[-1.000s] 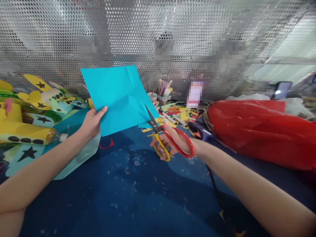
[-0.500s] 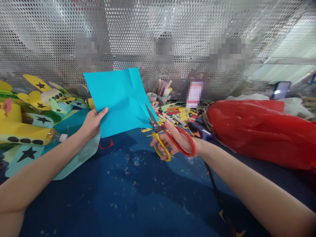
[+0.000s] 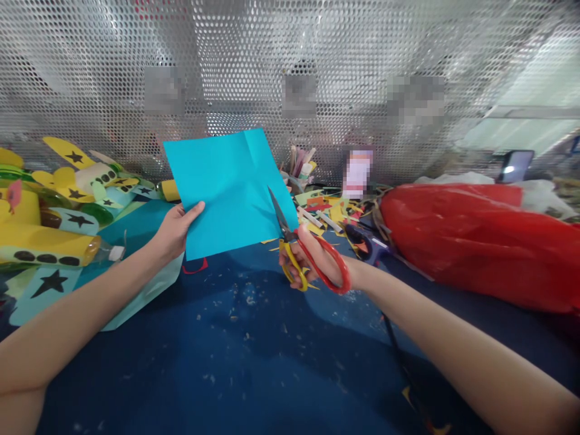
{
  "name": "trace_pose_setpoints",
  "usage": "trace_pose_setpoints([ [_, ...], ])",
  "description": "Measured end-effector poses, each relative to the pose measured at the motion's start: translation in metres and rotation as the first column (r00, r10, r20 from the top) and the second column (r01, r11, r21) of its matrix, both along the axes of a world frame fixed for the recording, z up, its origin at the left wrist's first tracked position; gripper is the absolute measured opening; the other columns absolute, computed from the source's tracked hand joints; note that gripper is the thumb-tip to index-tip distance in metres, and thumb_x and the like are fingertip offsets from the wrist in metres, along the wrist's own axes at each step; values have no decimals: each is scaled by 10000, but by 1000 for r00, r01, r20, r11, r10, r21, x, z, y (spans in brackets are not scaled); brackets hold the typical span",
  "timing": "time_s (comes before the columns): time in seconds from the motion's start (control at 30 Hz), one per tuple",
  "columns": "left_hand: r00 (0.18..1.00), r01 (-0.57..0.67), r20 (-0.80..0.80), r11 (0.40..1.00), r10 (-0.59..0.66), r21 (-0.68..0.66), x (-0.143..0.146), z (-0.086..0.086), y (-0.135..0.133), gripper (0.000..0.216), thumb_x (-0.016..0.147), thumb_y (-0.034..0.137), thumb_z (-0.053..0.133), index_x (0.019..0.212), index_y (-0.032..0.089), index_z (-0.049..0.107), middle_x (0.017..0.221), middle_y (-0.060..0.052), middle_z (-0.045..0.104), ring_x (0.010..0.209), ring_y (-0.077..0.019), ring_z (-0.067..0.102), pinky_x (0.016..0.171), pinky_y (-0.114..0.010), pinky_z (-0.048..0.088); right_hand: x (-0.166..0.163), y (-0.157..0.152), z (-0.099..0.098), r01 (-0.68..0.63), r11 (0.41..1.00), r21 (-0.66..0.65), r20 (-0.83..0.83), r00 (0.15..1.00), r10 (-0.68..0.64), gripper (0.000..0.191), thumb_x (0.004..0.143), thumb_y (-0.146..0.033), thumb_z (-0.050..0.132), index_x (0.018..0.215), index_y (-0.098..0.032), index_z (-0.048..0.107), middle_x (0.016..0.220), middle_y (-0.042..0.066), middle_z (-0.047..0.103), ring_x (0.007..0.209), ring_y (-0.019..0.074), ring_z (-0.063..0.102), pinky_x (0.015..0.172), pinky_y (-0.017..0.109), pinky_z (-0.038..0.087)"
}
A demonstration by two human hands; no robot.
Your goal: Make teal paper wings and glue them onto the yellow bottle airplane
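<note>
Left hand (image 3: 172, 232) pinches a blue sheet (image 3: 222, 193) by its left edge, up over the table (image 3: 217, 368). Right hand (image 3: 322, 257) is curled round the scissors' (image 3: 289, 236) handles, one blade showing against the sheet's lower right. Beyond lie scraps (image 3: 338, 211).

One left hand (image 3: 179, 231) and one right hand (image 3: 319, 257), two hands in all; one sheet (image 3: 222, 199); one pair of scissors (image 3: 289, 235), with two handles (image 3: 343, 275). One bench (image 3: 203, 368) carries one red bag (image 3: 480, 241), two white sticks (image 3: 330, 221) lying among scraps (image 3: 342, 208) too many to count, and at least six black stars (image 3: 51, 282). The nearest bottle (image 3: 49, 243) bears three black ovals (image 3: 43, 258) and one cap (image 3: 116, 253). Phones (image 3: 517, 167): two, one of them blurred.
</note>
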State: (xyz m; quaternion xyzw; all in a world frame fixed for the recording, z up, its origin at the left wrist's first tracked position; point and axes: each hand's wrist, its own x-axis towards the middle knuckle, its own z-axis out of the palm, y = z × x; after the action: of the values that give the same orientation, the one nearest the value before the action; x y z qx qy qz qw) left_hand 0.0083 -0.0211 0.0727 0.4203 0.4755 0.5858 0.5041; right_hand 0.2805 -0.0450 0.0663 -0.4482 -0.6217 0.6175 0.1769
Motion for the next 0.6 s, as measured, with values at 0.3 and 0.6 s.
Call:
trace_pose_setpoints([
  [0.3, 999, 27, -26, 999, -26, 19, 3, 2, -3, 380, 817, 265, 659, 1193, 217, 629, 1109, -88, 717, 1109, -314, 632, 896, -432, 574, -4, -1, 1, 71, 993, 98, -27, 997, -68, 700, 722, -876, 265, 615, -209, 449, 609, -10, 469, 527, 115, 482, 663, 354, 552],
  [0.6, 999, 26, -30, 999, -25, 43, 4, 3, -4, 382, 827, 255, 645, 1204, 198, 618, 1139, -94, 705, 1132, -309, 617, 922, -432, 557, -5, -2, -2, 63, 973, 220, 27, 997, -71, 707, 744, -872, 168, 592, -225, 410, 552, 4, 467, 452, 133, 486, 479, 313, 449],
])
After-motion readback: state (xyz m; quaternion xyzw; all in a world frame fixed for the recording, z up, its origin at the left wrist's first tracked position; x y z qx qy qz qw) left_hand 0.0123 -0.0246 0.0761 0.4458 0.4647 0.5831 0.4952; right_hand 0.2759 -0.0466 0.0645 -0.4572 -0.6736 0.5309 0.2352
